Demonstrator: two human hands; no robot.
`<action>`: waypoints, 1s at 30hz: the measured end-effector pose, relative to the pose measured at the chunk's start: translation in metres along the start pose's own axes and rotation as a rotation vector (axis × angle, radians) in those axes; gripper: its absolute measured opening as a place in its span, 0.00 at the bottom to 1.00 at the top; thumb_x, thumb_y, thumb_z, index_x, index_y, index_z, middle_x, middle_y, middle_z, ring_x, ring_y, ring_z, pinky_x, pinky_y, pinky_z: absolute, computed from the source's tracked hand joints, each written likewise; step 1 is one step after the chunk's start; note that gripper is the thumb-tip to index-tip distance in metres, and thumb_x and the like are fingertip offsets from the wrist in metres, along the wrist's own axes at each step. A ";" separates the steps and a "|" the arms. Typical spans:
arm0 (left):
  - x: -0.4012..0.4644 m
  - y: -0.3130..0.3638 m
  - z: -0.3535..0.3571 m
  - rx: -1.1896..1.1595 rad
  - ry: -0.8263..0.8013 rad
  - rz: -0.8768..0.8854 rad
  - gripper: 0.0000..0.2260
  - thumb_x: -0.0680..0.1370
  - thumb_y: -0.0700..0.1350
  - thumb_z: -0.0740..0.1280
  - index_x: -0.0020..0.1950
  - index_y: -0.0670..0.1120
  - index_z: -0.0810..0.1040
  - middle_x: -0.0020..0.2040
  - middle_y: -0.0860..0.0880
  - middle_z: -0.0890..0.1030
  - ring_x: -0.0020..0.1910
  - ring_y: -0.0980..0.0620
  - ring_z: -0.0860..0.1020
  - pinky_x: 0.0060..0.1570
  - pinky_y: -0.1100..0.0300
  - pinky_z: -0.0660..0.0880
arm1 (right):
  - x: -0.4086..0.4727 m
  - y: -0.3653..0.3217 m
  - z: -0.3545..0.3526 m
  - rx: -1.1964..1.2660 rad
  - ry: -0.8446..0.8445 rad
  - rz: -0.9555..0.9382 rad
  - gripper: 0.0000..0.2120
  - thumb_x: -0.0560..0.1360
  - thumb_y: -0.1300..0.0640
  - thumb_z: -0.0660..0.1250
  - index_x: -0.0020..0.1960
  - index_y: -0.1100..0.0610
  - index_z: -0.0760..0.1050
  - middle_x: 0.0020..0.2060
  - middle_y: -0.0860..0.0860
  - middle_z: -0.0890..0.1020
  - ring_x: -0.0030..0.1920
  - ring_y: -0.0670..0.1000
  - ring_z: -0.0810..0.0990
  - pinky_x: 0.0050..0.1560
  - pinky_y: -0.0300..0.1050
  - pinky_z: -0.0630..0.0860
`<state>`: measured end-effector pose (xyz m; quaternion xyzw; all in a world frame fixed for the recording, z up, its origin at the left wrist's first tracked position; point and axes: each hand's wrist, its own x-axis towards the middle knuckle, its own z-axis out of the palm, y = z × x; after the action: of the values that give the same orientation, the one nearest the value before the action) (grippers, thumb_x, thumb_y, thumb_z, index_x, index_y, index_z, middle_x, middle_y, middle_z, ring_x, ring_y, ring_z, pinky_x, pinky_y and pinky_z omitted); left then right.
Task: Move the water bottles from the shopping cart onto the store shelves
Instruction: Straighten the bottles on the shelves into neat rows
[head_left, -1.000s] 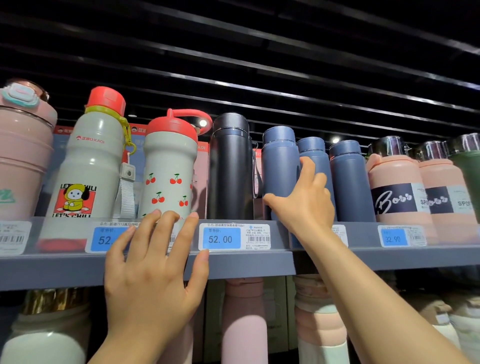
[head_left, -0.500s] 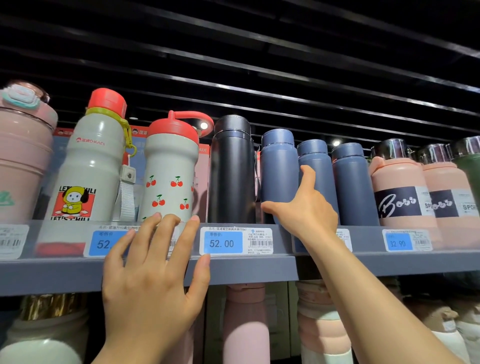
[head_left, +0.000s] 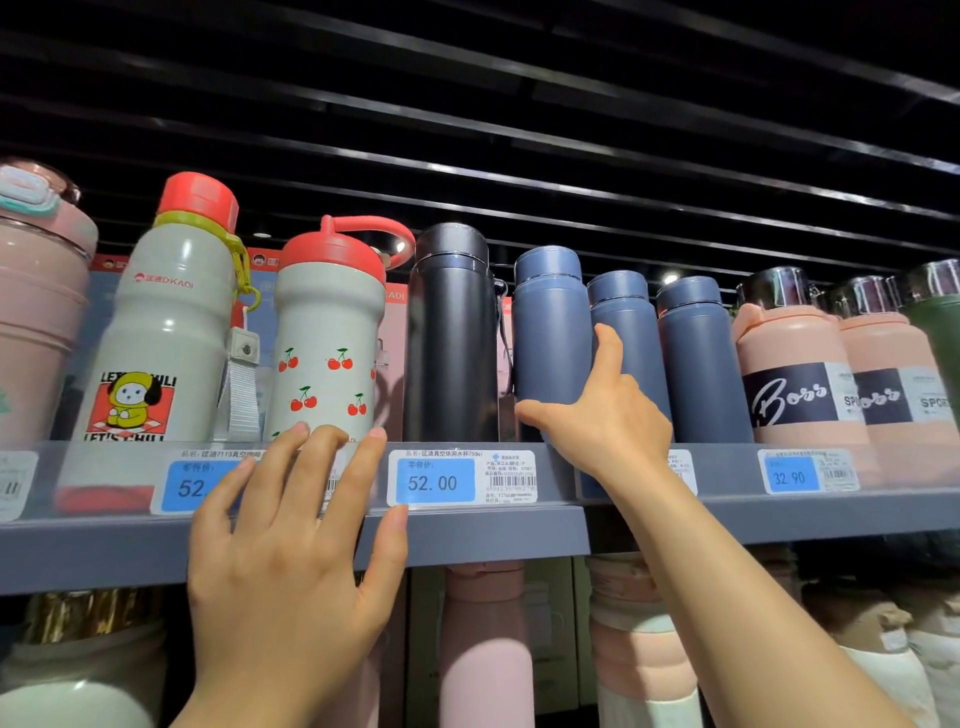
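While the right hand (head_left: 605, 415) wraps its grip round the base of the leftmost blue bottle (head_left: 550, 332), upright on the grey shelf (head_left: 467, 540) between a black bottle (head_left: 452, 332) and two more blue bottles (head_left: 631, 332), left hand (head_left: 291, 561) released, fingers spread flat on the shelf's near edge.

Grey bottle with red cap (head_left: 166, 322): brand "DKADI" in red near shoulder; lower picture label reads "LET'S CHILL", partly cut.
Shelf edge (head_left: 467, 540), price tag (head_left: 462, 478) under black flask: "52.00" on blue field, barcode beside it, small print unreadable.
Tag at left (head_left: 200, 483): "52." visible, rest hidden behind left hand (head_left: 291, 561).
Tag at right (head_left: 808, 472): "32.90".
Pink bottle (head_left: 795, 374): dark band with script "Boss", white patch "SP…" cut off.
Next pink bottle (head_left: 898, 384): "SPORT", partly cut.
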<state>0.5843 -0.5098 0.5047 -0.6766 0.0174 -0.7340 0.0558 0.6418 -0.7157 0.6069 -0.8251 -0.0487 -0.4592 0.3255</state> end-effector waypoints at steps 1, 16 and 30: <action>0.000 0.000 0.000 0.002 0.001 0.000 0.23 0.78 0.53 0.56 0.65 0.44 0.79 0.59 0.42 0.79 0.63 0.39 0.74 0.59 0.42 0.66 | -0.001 0.000 0.000 -0.008 0.008 0.009 0.50 0.66 0.34 0.70 0.75 0.46 0.43 0.60 0.56 0.74 0.57 0.59 0.76 0.50 0.50 0.71; 0.000 0.000 -0.002 -0.009 -0.024 -0.004 0.23 0.78 0.53 0.56 0.65 0.43 0.78 0.59 0.42 0.79 0.62 0.39 0.75 0.58 0.41 0.67 | -0.008 0.002 0.003 -0.004 0.078 -0.021 0.52 0.65 0.29 0.68 0.77 0.49 0.44 0.64 0.56 0.72 0.63 0.59 0.73 0.60 0.54 0.69; -0.001 -0.001 -0.002 -0.016 -0.047 -0.019 0.23 0.77 0.54 0.56 0.66 0.44 0.78 0.60 0.42 0.79 0.63 0.38 0.74 0.59 0.41 0.67 | -0.011 0.002 0.004 -0.028 0.090 -0.083 0.40 0.73 0.39 0.63 0.76 0.49 0.46 0.55 0.52 0.80 0.56 0.59 0.77 0.57 0.53 0.71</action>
<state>0.5825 -0.5092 0.5034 -0.6941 0.0157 -0.7184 0.0437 0.6394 -0.7126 0.5962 -0.8054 -0.0617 -0.5096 0.2964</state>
